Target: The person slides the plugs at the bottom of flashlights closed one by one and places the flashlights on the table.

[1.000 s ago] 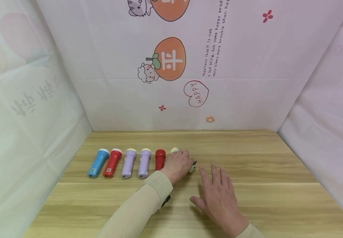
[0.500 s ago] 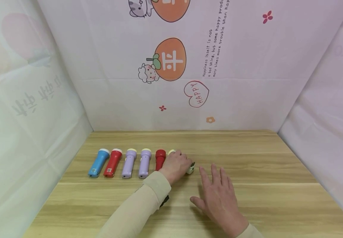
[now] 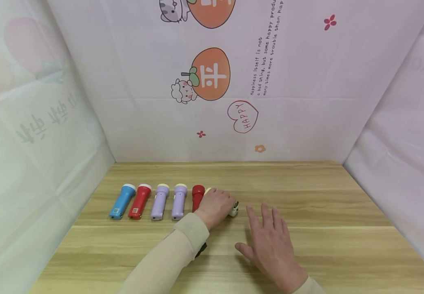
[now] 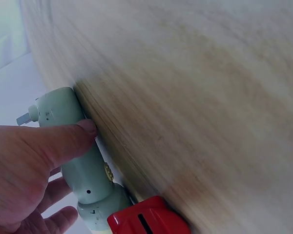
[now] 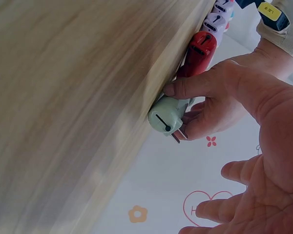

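My left hand (image 3: 216,207) holds a pale green flashlight (image 4: 87,178) on the wooden table, with the thumb along one side and the fingers on the other. Two metal plug prongs (image 5: 179,134) stick out near its tail end. The hand hides most of its body in the head view. Close on its left lies a dark red flashlight (image 3: 198,195); in the left wrist view the green lens end is right beside the red one. My right hand (image 3: 270,245) is spread over the table, right of the green flashlight, fingers extended and holding nothing.
Farther left in the row lie two lilac flashlights (image 3: 179,202), a bright red flashlight (image 3: 139,202) and a blue flashlight (image 3: 122,202). Printed white cloth (image 3: 289,122) hangs behind the table (image 3: 325,212) and on both sides.
My left hand has slid the green flashlight a little to the left, closer to the dark red one. My right hand stays in place.
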`<state>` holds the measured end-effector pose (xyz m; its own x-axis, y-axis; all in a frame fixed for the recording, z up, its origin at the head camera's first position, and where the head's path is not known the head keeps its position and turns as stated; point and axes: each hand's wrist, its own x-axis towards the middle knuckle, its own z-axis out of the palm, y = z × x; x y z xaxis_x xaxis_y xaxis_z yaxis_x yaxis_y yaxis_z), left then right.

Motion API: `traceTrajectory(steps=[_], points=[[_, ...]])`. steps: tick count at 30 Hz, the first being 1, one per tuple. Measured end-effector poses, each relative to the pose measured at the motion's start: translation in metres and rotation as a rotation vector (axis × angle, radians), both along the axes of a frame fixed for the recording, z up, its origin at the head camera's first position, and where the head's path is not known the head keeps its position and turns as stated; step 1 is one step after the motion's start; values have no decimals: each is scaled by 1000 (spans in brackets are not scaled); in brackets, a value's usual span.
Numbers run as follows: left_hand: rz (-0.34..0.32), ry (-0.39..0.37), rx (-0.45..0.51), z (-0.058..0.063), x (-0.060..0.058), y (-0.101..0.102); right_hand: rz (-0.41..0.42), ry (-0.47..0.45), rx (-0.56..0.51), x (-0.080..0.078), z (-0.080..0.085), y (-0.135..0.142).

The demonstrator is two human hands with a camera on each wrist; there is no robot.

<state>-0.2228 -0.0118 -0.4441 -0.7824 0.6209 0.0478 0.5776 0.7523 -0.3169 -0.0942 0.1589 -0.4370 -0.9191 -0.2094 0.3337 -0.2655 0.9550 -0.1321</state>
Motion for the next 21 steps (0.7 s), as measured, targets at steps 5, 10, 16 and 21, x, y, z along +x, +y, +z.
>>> traceTrajectory(steps=[5,10,16,21], points=[[-6,4,11,-1,0,-1,0,-5,5,0,1,0],[-20,12,27,-2,2,-4,3,-4,7,2,1,0],[-42,24,54,-2,4,-8,9,1,3,1,0,0],[-23,8,90,-1,3,-11,13,4,-4,0,0,1]])
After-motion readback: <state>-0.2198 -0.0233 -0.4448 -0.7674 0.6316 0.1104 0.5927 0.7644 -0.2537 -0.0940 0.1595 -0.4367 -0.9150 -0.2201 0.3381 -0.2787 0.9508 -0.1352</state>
